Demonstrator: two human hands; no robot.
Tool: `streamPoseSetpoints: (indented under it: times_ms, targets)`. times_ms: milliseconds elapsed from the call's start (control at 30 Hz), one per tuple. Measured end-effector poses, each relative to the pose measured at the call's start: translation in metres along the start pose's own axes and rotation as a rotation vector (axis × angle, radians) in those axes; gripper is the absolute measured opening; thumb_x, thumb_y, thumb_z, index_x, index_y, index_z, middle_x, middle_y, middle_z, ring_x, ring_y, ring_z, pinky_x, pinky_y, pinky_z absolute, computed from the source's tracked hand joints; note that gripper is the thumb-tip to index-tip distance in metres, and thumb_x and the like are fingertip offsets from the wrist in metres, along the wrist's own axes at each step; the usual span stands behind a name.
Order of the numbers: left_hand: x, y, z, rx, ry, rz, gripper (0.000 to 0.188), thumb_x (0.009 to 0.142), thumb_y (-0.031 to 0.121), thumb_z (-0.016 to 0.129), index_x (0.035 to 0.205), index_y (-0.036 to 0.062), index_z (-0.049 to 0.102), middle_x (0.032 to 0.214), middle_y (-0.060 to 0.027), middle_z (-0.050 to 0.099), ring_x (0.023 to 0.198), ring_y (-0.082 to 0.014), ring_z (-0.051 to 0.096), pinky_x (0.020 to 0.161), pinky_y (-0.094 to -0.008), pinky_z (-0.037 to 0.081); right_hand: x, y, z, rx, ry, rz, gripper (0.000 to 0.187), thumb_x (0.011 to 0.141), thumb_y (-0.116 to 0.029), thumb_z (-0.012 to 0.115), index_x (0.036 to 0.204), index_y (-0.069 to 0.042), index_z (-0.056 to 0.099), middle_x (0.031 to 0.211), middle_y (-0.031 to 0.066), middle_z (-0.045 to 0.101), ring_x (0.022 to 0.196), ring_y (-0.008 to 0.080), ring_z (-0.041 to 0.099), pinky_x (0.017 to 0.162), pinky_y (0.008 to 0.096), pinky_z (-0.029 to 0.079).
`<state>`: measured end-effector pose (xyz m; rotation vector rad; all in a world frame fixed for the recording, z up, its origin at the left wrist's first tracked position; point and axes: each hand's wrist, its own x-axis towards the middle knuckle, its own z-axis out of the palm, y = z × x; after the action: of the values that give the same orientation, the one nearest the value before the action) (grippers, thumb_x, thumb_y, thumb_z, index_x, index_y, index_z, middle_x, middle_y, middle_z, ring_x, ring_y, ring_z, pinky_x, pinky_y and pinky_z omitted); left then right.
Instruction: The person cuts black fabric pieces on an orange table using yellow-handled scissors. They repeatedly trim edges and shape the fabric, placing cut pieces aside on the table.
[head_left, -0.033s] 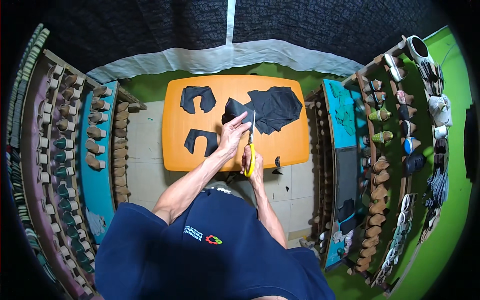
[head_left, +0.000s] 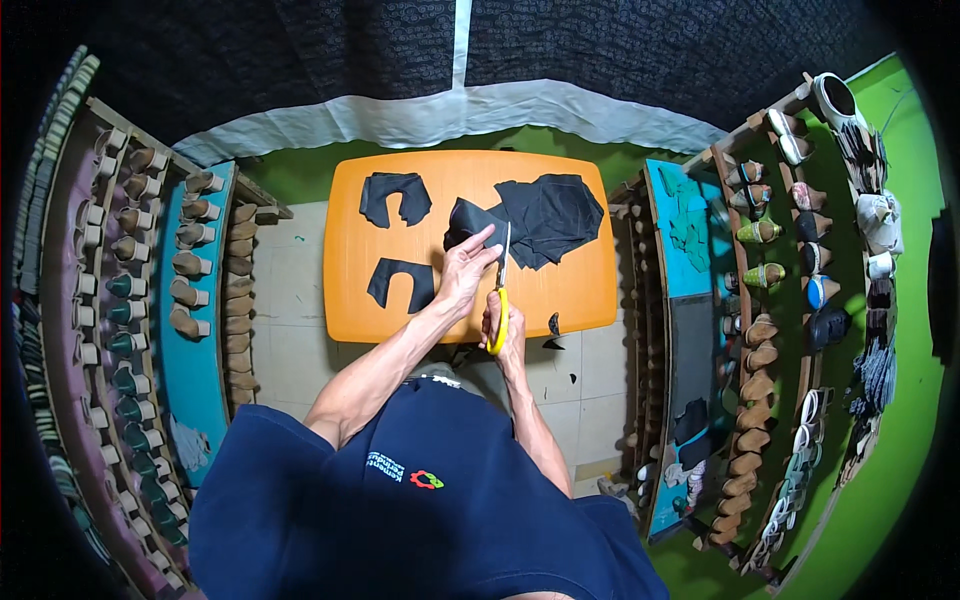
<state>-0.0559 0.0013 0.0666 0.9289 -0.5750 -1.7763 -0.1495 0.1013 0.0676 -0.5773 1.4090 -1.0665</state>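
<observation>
My left hand (head_left: 466, 272) pinches a dark piece of material (head_left: 472, 216) over the middle of the orange table (head_left: 460, 172). Yellow-handled scissors (head_left: 499, 318) are in my right hand (head_left: 513, 335), their blades pointing away from me along the piece's right side, close to my left fingertips. Whether the blades are cutting into it I cannot tell. Just to the right lies a heap of black sheets (head_left: 562, 222). On the table's left half rest two black U-shaped pieces, one far (head_left: 395, 183) and one near (head_left: 402, 268).
Small black scraps lie at the table's near right edge (head_left: 554, 323) and on the tiled floor (head_left: 573, 379). Racks of shoe lasts (head_left: 130, 250) stand to the left. Shelves with lasts and shoes (head_left: 762, 275) line the right. A dark curtain (head_left: 330, 60) hangs behind the table.
</observation>
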Motion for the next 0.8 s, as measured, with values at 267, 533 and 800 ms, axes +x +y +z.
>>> streamPoseSetpoints:
  times_ms: [267, 533, 800]
  targets:
    - [-0.004, -0.009, 0.002, 0.007, 0.014, -0.001, 0.062, 0.085, -0.002, 0.071, 0.143, 0.0037, 0.051, 0.122, -0.0097, 0.064, 0.098, -0.0094, 0.062, 0.091, -0.0248, 0.051, -0.002, 0.007, 0.005, 0.032, 0.172, -0.066, 0.049, 0.092, -0.051, 0.069, 0.072, -0.009, 0.052, 0.052, -0.0018, 0.044, 0.038, 0.0103, 0.048, 0.038, 0.0264, 0.043]
    - [-0.031, 0.013, -0.026, 0.348, -0.458, -0.311, 0.087, 0.074, -0.004, 0.065, 0.155, 0.0091, 0.035, 0.135, -0.0105, 0.056, 0.086, -0.0072, 0.063, 0.084, -0.0231, 0.052, 0.018, -0.017, -0.025, 0.045, 0.269, -0.267, 0.037, 0.086, -0.031, 0.08, 0.095, -0.009, 0.052, 0.078, -0.0002, 0.053, 0.061, 0.0088, 0.051, 0.055, 0.0253, 0.044]
    - [-0.039, 0.012, -0.022, -0.123, -0.21, -0.41, 0.054, 0.092, 0.014, 0.068, 0.143, 0.0051, 0.053, 0.123, -0.0089, 0.066, 0.105, -0.0151, 0.065, 0.094, -0.03, 0.054, 0.014, -0.015, -0.018, 0.099, 0.172, -0.221, 0.042, 0.078, -0.009, 0.086, 0.097, -0.01, 0.049, 0.079, -0.0037, 0.053, 0.064, 0.0045, 0.05, 0.058, 0.022, 0.043]
